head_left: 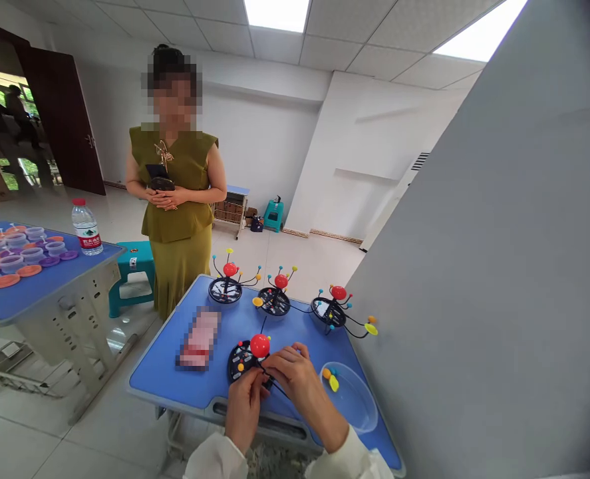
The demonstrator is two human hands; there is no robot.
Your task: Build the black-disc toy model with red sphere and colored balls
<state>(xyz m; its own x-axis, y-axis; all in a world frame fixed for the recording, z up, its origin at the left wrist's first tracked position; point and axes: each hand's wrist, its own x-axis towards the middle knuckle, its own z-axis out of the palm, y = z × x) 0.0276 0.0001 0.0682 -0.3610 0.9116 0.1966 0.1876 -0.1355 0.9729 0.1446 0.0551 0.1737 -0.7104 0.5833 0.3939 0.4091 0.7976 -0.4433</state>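
On the blue table (167, 362) stands a model with a black round base (238, 362), a red ball (259, 346) and thin black arms. My left hand (245, 402) is closed at the front edge of this base, fingertips pinched on a part too small to name. My right hand (295, 376) is closed just right of the red ball, its fingers on a thin black arm (279, 388). Three similar models stand behind: one at the left (225, 291), one in the middle (273, 301), one at the right (328, 313).
A clear round tray (369, 416) with a few coloured pieces lies right of my hands. A pixelated pink item (199, 338) lies at the left. A person (177, 179) stands beyond the table. Another table (50, 286) holds small cups and a bottle (86, 227). A grey partition (484, 299) borders the right.
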